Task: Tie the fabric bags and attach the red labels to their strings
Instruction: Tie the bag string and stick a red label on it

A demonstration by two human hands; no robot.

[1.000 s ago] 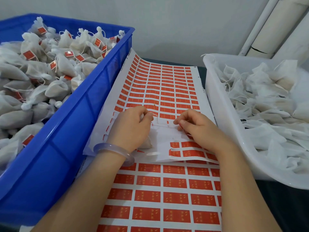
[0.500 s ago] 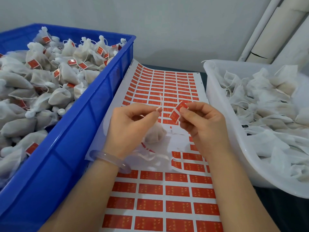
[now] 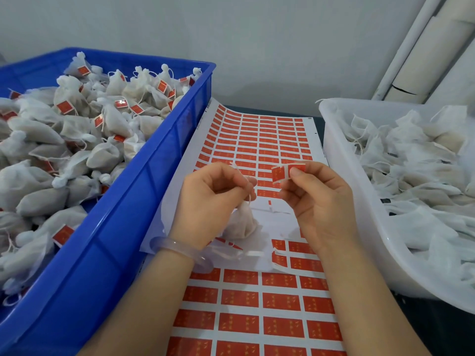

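- Bag [image 3: 243, 222]: a small white fabric pouch hanging under the left hand [image 3: 210, 201], just above the label sheet [image 3: 257, 140]. I judge it light, soft and easily squashed. I would take it by the gathered neck or the string, not the body.
- String [image 3: 237, 168]: thin and white, with its end poking up above the fingers. I expect it to slip out easily.
- Left hand: fingers curled, pinching the string.
- Right hand [image 3: 321, 204]: thumb and forefinger pinch a red label [image 3: 286, 172], near the string but apart from it.
- Red label: peeled and partly bent. I judge it flimsy and sticky, best held by one edge.
- Label sheet: lies on the surface between the two containers, with a stripped patch beneath the hands.
- Blue crate [image 3: 123, 227], left: piled with tied bags [image 3: 102, 124] carrying red labels.
- White tub [image 3: 359, 214], right: heaped with limp bags [image 3: 411, 163], no labels showing.
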